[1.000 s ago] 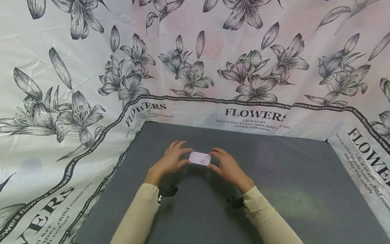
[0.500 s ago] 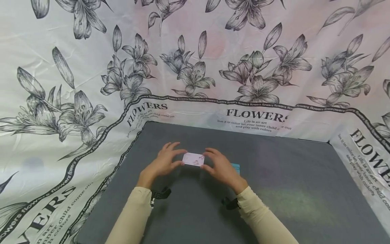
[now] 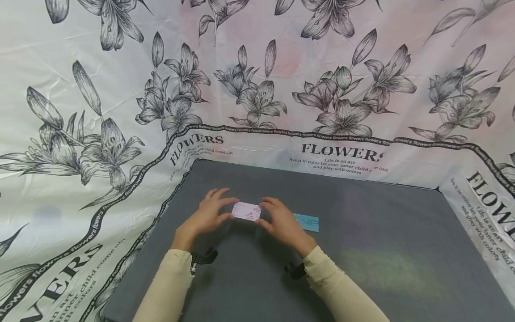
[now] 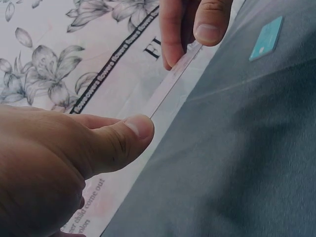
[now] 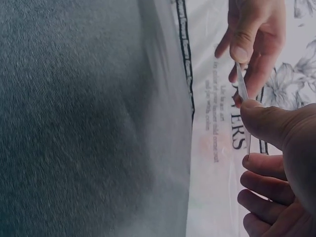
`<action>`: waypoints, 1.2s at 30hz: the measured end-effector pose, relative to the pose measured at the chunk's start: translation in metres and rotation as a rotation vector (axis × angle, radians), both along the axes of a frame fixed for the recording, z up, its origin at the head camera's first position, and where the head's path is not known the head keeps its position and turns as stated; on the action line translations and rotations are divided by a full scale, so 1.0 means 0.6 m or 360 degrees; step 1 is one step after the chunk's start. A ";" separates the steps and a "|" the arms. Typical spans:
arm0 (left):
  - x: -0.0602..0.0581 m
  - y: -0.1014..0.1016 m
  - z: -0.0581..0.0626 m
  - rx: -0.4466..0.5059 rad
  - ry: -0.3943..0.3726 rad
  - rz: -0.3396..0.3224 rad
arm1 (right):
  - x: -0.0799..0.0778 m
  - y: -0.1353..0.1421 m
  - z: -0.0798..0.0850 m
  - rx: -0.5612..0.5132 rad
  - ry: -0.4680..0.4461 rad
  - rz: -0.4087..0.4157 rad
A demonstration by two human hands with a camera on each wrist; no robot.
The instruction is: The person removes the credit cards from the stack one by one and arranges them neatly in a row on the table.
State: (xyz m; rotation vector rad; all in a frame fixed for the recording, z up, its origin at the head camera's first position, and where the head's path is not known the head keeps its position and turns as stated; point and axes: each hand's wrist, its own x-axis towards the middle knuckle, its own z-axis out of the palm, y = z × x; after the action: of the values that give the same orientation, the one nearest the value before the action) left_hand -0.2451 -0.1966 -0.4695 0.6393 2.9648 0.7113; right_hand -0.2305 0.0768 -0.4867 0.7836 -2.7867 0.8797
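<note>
A small pale pink card (image 3: 246,211) with a floral print is held up over the dark table between both hands. My left hand (image 3: 207,215) pinches its left end between thumb and index finger, the other fingers spread away. The right hand (image 3: 281,222) grips the opposite end the same way. In the left wrist view the pink card (image 4: 173,86) shows nearly edge-on, raised above the table surface. A blue card marked "VIP" (image 3: 309,222) lies flat on the table behind the right hand, its left part hidden by that hand.
The dark grey table (image 3: 382,232) is enclosed at the back and sides by a white cloth (image 3: 257,147) printed with black lilies and lettering. A dark wrist strap mount (image 3: 206,256) sits below the left wrist, and another mount (image 3: 295,270) below the right.
Both hands have moved left together with the pink card between them. The blue card, earlier hidden behind the right hand, has come into view.
</note>
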 end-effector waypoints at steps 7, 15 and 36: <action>0.008 -0.022 -0.005 0.0002 -0.0013 0.0016 | 0.002 -0.022 -0.010 0.0033 0.0024 0.0035; 0.017 -0.043 -0.010 -0.0011 -0.0003 0.0027 | 0.008 -0.046 -0.016 0.0052 -0.0014 0.0021; 0.029 -0.095 -0.024 -0.0043 -0.0006 0.0036 | 0.003 -0.102 -0.035 0.0082 0.0042 0.0106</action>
State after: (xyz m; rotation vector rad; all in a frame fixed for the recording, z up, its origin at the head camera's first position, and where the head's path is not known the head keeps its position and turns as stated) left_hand -0.2274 -0.2537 -0.4841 0.6027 2.9773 0.6717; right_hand -0.2285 0.0155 -0.5078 0.8936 -2.7857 0.8046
